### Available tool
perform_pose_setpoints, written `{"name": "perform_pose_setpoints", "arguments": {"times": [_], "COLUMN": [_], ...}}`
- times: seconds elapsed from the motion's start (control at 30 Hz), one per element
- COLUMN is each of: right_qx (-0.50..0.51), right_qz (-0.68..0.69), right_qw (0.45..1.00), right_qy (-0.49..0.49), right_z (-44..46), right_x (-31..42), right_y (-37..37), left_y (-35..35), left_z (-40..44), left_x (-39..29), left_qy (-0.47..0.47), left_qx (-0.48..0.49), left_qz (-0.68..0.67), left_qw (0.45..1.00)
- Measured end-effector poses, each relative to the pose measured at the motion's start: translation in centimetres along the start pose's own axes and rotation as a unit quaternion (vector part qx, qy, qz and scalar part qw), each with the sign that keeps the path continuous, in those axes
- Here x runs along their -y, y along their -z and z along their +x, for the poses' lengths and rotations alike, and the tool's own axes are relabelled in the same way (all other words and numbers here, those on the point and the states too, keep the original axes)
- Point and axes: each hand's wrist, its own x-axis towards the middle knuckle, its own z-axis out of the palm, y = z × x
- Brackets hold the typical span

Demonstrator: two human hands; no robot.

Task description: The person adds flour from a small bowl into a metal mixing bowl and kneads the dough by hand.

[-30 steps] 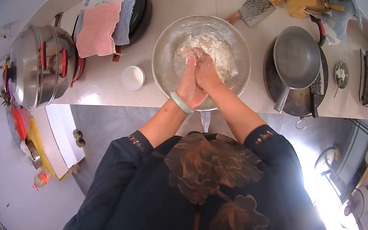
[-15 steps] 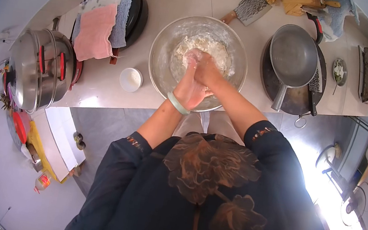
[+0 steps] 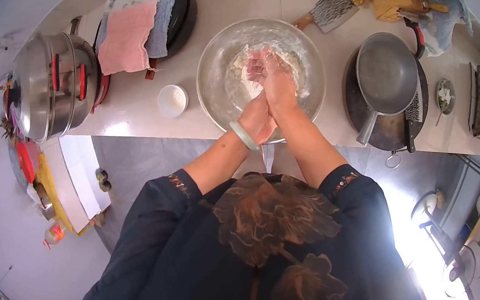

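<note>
A wide metal mixing bowl (image 3: 210, 77) stands on the counter, with pale, crumbly flour dough (image 3: 299, 72) in its bottom. Both my hands are over the bowl, pressed against each other. My right hand (image 3: 278, 81) lies uppermost, its whitened fingers partly spread and loosely bent above the dough. My left hand (image 3: 256, 114) meets it near the heel of the palm; its fingers are mostly hidden behind the right hand. A pale green bangle (image 3: 244, 136) circles the left wrist. Left of the mixing bowl sits a small white bowl (image 3: 173, 101) with some pale contents.
Behind the mixing bowl lies a cleaver (image 3: 334, 11). At right, a grey frying pan (image 3: 386, 72) rests on a dark round pan, beside a black-handled knife (image 3: 411, 123). A steamer pot (image 3: 44, 90) and a pink cloth (image 3: 126, 40) occupy the left side.
My hands have shifted against each other: the right hand has slid forward over the left, and its fingers now show more. The left hand has drawn back slightly.
</note>
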Motion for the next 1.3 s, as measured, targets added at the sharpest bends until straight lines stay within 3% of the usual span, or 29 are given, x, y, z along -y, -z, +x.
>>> {"name": "perform_pose_setpoints", "arguments": {"times": [0.17,0.27,0.37,0.47,0.7,0.97,1.07,1.17,1.3], "right_qx": [-0.005,-0.033,-0.025,-0.014,0.058,0.034,0.004,-0.028,-0.039], "right_qz": [0.006,0.011,-0.005,-0.027,-0.090,-0.120,-0.160,-0.189,-0.178], "right_qw": [0.998,0.999,1.000,1.000,0.993,0.990,0.984,0.979,0.983], "right_qy": [-0.059,-0.009,0.008,-0.002,-0.044,-0.068,-0.076,-0.069,0.024], "right_z": [2.4,3.9,3.6,1.5,-3.6,-3.1,-2.4,-2.8,-3.9], "right_x": [0.8,1.3,2.1,1.1,-1.5,-2.0,-1.9,-0.8,-0.7], "right_y": [1.9,3.3,4.1,5.1,5.5,5.9,6.4,6.2,5.7], "left_y": [-0.9,-0.5,1.7,1.8,1.3,1.1,1.6,1.3,1.8], "left_z": [-0.7,-1.0,0.0,-0.3,-1.2,-1.9,-1.9,-2.5,-2.8], "left_x": [-0.7,-1.1,-0.6,-1.0,-2.6,-3.1,-3.1,-3.5,-3.6], "left_qy": [0.025,-0.013,-0.148,-0.216,-0.302,-0.360,-0.420,-0.426,-0.393], "left_qx": [-0.058,-0.067,-0.097,-0.150,-0.159,-0.105,-0.054,-0.043,-0.022], "left_qz": [0.130,0.264,0.370,0.417,0.539,0.681,0.756,0.796,0.826], "left_qw": [0.989,0.962,0.912,0.870,0.770,0.630,0.500,0.429,0.403]}}
